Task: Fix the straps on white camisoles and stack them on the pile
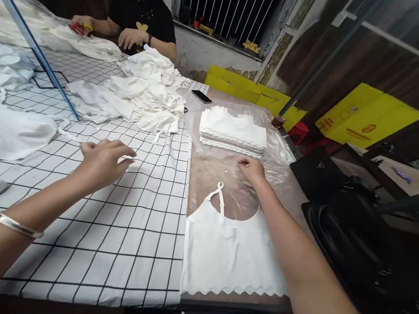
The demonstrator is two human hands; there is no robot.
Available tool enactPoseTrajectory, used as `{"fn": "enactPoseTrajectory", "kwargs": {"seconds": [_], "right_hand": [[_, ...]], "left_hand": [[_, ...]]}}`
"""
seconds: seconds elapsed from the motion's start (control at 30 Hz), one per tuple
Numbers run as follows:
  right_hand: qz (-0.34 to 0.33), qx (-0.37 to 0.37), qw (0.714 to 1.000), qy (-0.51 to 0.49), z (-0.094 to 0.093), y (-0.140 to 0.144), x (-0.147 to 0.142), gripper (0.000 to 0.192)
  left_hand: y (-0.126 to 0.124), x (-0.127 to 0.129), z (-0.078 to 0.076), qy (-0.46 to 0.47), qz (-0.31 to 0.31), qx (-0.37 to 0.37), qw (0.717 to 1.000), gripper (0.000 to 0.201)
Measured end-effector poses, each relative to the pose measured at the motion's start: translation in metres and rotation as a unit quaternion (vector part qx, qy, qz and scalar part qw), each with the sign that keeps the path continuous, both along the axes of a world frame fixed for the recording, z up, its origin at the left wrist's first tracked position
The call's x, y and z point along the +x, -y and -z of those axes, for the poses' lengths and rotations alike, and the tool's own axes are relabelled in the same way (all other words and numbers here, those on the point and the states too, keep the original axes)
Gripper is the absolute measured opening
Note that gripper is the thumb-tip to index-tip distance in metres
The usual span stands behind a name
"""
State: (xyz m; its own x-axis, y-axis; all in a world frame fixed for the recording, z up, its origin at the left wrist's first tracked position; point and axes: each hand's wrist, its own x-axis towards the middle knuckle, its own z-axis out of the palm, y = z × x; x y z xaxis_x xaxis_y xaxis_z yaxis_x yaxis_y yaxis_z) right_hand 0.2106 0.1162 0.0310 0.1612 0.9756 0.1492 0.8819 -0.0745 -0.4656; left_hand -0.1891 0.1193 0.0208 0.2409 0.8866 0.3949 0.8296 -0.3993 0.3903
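Observation:
A white camisole (pixel 233 257) with a scalloped hem lies flat at the table's front edge. Its left strap (pixel 220 193) forms a small loop; my forearm covers the right strap area. My right hand (pixel 252 170) is closed just above the neckline, fingertips pressed together, and whatever they hold is hidden. A tiny white bit (pixel 226 170) lies beside those fingertips. Over the checked cloth (pixel 129 251), my left hand (pixel 104 161) is open, thumb and fingers apart, holding nothing. Beyond my right hand sits a neat stack of white garments (pixel 233 130).
Loose white garments (pixel 143 92) are heaped at the back left. A blue pole (pixel 32 39) slants across the left side. A phone (pixel 202 97) lies near the stack. A black bag (pixel 354 229) is at the right. Across the table sits a person (pixel 144 20) holding red-handled scissors (pixel 81 27).

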Motion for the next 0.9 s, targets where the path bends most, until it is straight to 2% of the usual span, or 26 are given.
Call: {"fn": "enactPoseTrajectory", "kwargs": {"seconds": [0.03, 0.1, 0.2, 0.27, 0.33, 0.47, 0.5, 0.57, 0.6, 0.67, 0.73, 0.8, 0.83, 0.9], "right_hand": [[0.008, -0.008, 1.0, -0.001, 0.001, -0.001, 0.016, 0.012], [0.001, -0.029, 0.999, -0.012, 0.008, -0.004, 0.029, 0.006], [-0.037, -0.056, 0.997, -0.028, 0.024, -0.012, 0.02, 0.006], [-0.059, -0.062, 0.996, -0.027, 0.032, -0.016, 0.012, 0.008], [-0.067, -0.061, 0.996, -0.021, 0.036, -0.018, 0.011, 0.009], [-0.061, -0.058, 0.996, -0.025, 0.026, -0.024, 0.005, 0.013], [-0.064, -0.047, 0.996, -0.035, 0.021, -0.029, -0.007, 0.011], [-0.105, 0.0, 0.991, -0.082, 0.008, -0.041, -0.047, 0.008], [-0.141, 0.029, 0.983, -0.113, 0.0, -0.046, -0.074, 0.007], [-0.24, 0.062, 0.957, -0.152, -0.019, -0.052, -0.129, 0.013], [-0.287, 0.049, 0.951, -0.105, -0.04, -0.051, -0.164, 0.022], [-0.249, 0.003, 0.968, -0.029, -0.054, -0.043, -0.163, 0.012], [-0.209, -0.025, 0.978, 0.001, -0.057, -0.037, -0.15, 0.015], [-0.12, -0.09, 0.988, 0.031, -0.054, -0.019, -0.111, 0.039]], "left_hand": [[0.0, 0.014, 0.001, 0.011, 0.019, -0.002, 1.0, 0.009], [-0.001, 0.047, -0.003, 0.015, 0.059, -0.004, 0.998, 0.011], [0.006, 0.094, -0.016, -0.015, 0.125, -0.02, 0.992, 0.015], [0.016, 0.111, -0.024, -0.031, 0.156, -0.027, 0.987, 0.016], [0.027, 0.107, -0.029, -0.031, 0.165, -0.026, 0.986, 0.016], [0.051, 0.06, -0.031, 0.005, 0.115, -0.045, 0.992, 0.017], [0.059, 0.05, -0.031, 0.019, 0.096, -0.053, 0.994, 0.018], [0.079, 0.044, -0.03, 0.045, 0.084, -0.065, 0.993, 0.018], [0.09, 0.049, -0.028, 0.054, 0.096, -0.064, 0.992, 0.018], [0.115, 0.072, -0.018, 0.054, 0.165, -0.05, 0.984, 0.018], [0.141, 0.1, 0.0, 0.03, 0.262, -0.016, 0.965, 0.02], [0.164, 0.122, 0.022, 0.0, 0.338, -0.005, 0.941, 0.027], [0.174, 0.128, 0.032, -0.013, 0.365, 0.004, 0.931, 0.034], [0.187, 0.134, 0.051, -0.04, 0.396, 0.02, 0.917, 0.053]]}}
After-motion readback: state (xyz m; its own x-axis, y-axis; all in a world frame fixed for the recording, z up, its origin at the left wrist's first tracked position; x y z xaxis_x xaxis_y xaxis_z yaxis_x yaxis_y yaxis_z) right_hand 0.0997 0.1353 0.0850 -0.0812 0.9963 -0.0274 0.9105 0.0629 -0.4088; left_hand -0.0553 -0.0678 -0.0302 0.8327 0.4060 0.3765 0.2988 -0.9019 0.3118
